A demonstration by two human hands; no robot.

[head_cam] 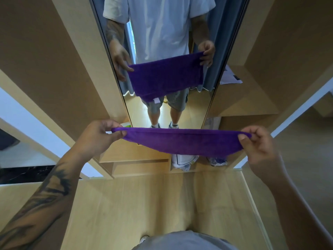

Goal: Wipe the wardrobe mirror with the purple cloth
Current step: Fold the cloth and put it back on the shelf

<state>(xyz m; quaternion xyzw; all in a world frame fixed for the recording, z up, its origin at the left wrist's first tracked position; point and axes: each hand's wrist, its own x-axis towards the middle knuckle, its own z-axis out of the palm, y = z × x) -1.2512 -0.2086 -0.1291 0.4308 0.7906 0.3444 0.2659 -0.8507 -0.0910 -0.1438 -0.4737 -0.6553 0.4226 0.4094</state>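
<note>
While the left hand [98, 137] and right hand [259, 143] each pinch an upper corner, the purple cloth [182, 141] hangs stretched between them — deep violet, fuzzy, sagging mid-span — before the wardrobe mirror [196, 105].

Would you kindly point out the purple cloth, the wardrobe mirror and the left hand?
purple terry cloth [182, 141], head view, middle of the fabric.
tall wardrobe mirror [198, 105], head view, lower glass.
left hand [100, 136], head view, back of hand.

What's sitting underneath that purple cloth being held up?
Under the purple cloth, in the wardrobe's low open compartments, lie a white bag and a blue-printed packet. Their upper parts are covered by the cloth, so their contents cannot be told.
</note>
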